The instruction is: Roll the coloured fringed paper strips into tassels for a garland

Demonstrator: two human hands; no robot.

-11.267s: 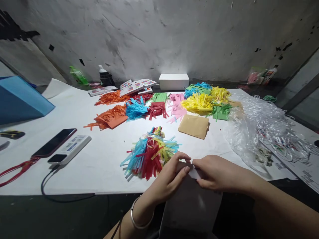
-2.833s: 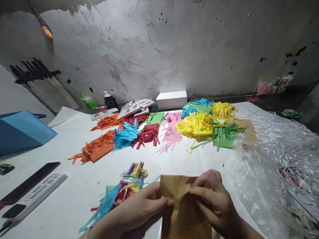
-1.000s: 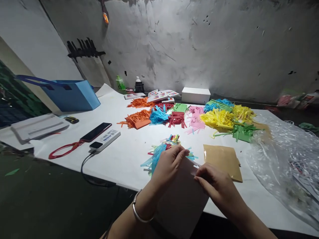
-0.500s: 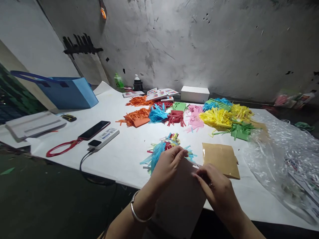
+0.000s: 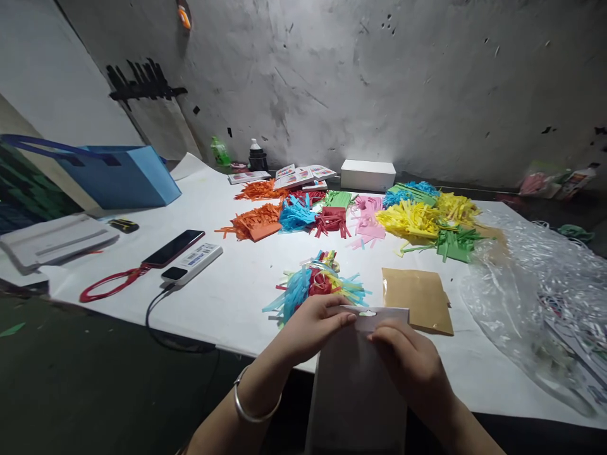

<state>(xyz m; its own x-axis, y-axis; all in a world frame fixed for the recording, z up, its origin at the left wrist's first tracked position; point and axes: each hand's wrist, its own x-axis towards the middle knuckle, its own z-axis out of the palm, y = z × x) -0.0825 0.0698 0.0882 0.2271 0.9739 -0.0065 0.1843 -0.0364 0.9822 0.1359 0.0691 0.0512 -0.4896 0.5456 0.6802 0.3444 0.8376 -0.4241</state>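
A long pale cardboard box (image 5: 358, 398) with a hang-hole tab at its top edge stands between my hands at the table's front edge. My left hand (image 5: 315, 325), a silver bangle on its wrist, pinches the left end of that tab. On the right side, my right hand (image 5: 410, 357) grips the tab just below the hole, its fingers curled over the edge. Just beyond my left hand lies a bundle of tissue-paper tassels (image 5: 303, 287) in blue, red and yellow. A flat brown kraft packet (image 5: 417, 300) rests past my right hand.
Orange (image 5: 256, 221), pink (image 5: 370, 218) and yellow tassels (image 5: 410, 221) lie across the back, before a white box (image 5: 367, 175). Clear plastic wrap (image 5: 512, 328) covers the right side. A phone (image 5: 173, 248), a white device (image 5: 192, 264) with a cable, and a blue bag (image 5: 128, 180) are left.
The box has turned from tilted to nearly straight in front of me, and its hang hole now shows plainly. My left hand has moved lower, uncovering more of the tassel bundle.
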